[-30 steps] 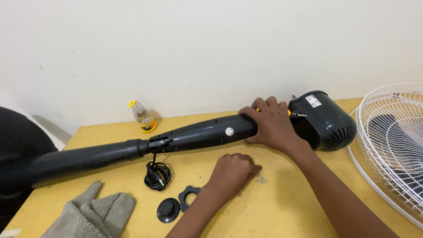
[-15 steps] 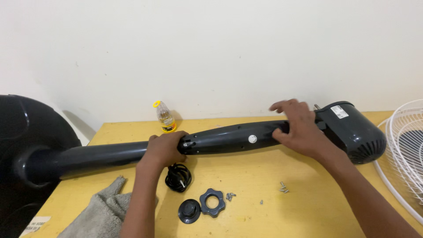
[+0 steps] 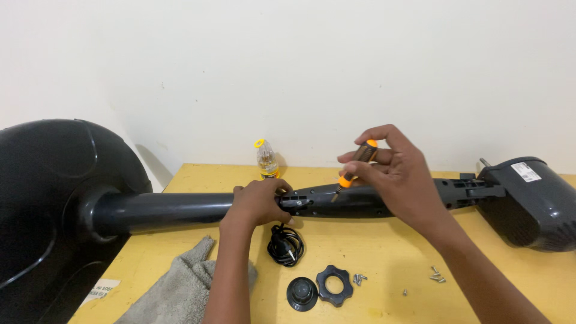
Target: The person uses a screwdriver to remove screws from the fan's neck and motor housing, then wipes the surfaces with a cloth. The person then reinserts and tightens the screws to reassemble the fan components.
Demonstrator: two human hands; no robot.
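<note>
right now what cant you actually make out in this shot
- Head view: the screwdriver tip meets the black fan pole, but which screw it sits in is too small to tell.
- The right hand covers part of the pole's upper housing.
- The left hand hides the pole joint beneath it.
- The round fan base is cut off by the left edge.
- The motor housing is cut off at the right edge.
- The loose screws are too small to count.
</note>
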